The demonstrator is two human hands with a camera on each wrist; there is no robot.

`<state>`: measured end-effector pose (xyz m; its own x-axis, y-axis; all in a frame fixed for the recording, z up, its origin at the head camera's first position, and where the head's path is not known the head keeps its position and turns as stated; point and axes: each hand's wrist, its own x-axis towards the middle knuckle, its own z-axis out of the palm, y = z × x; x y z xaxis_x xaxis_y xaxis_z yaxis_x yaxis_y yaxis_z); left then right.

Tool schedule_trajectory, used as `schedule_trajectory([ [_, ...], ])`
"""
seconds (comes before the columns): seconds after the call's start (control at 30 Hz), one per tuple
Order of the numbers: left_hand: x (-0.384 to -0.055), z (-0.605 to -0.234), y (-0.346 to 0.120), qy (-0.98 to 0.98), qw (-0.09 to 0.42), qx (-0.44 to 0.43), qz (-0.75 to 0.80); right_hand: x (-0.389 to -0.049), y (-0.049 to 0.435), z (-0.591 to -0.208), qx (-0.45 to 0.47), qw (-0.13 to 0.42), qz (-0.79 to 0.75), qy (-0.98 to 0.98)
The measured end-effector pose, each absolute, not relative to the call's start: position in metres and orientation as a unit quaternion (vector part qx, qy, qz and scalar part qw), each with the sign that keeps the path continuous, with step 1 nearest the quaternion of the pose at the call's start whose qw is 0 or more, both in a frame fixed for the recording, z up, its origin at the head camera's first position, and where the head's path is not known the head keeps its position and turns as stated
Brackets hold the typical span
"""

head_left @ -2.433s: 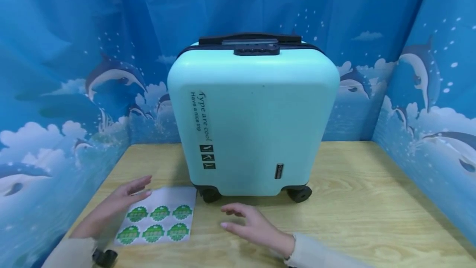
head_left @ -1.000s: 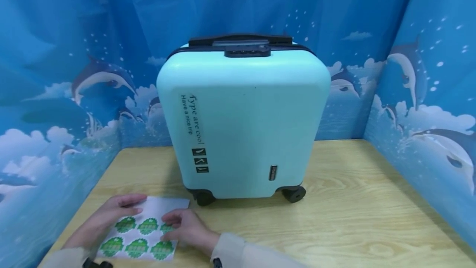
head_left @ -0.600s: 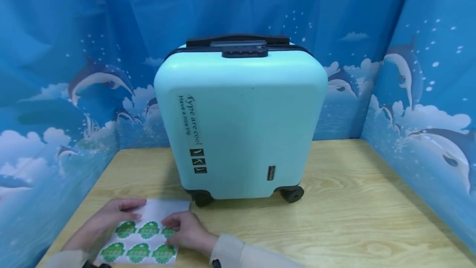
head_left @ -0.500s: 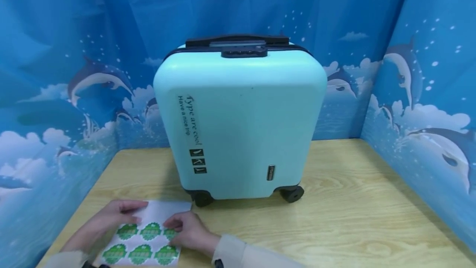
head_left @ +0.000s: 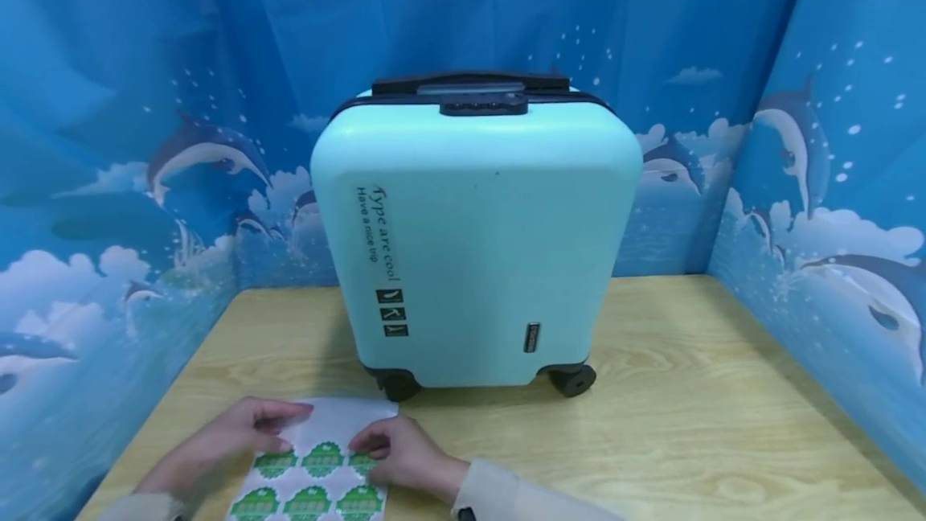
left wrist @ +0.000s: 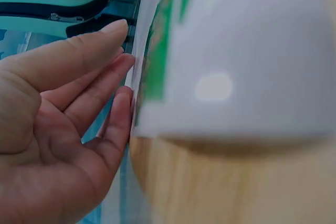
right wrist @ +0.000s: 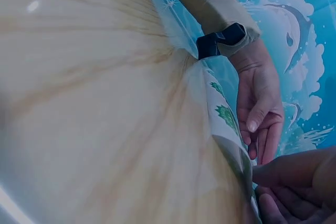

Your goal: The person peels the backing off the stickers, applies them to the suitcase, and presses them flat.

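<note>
A white sheet of stickers (head_left: 329, 424) with green scalloped labels lies on the table in front of the suitcase, its lower part cut off by the head view. My right hand (head_left: 415, 457) pinches the sheet's right edge between thumb and fingers; in the right wrist view that edge of the sheet (left wrist: 252, 114) bends upward. At the left edge, my left hand (head_left: 235, 436) has relaxed fingers touching the paper, the thumb held apart, as the left wrist view shows. A mint-green suitcase (head_left: 477, 248) stands upright behind the sheet, with black printing down its left side.
The suitcase's black wheels (head_left: 575, 380) rest on the wood-grain table (head_left: 673, 424), the left one close behind the sheet's far right corner. A blue curtain (head_left: 448, 6) printed with dolphins surrounds the table at the back and sides.
My right hand has come left onto the sheet and taken hold of its right edge. Lately both hands and the sheet have shifted right and nearer to me. The suitcase stays in place.
</note>
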<state>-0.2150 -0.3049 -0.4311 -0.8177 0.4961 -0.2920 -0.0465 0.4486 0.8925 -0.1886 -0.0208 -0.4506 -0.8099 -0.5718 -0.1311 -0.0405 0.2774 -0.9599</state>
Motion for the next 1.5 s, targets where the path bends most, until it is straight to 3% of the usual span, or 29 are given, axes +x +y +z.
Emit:
schedule_trajectory([
  [0.5, -0.210, -0.443, -0.278, 0.716, 0.311, 0.307, 0.543, -0.182, 0.047, -0.456, -0.232, 0.237, -0.587, 0.738],
  [0.9, -0.188, -0.434, -0.226, 0.781, 0.296, 0.239, 0.496, -0.177, 0.099, -0.459, -0.206, 0.246, -0.593, 0.738],
  [1.5, -0.189, -0.436, -0.163, 0.811, 0.279, 0.146, 0.494, -0.178, 0.152, -0.455, -0.202, 0.223, -0.584, 0.754],
])
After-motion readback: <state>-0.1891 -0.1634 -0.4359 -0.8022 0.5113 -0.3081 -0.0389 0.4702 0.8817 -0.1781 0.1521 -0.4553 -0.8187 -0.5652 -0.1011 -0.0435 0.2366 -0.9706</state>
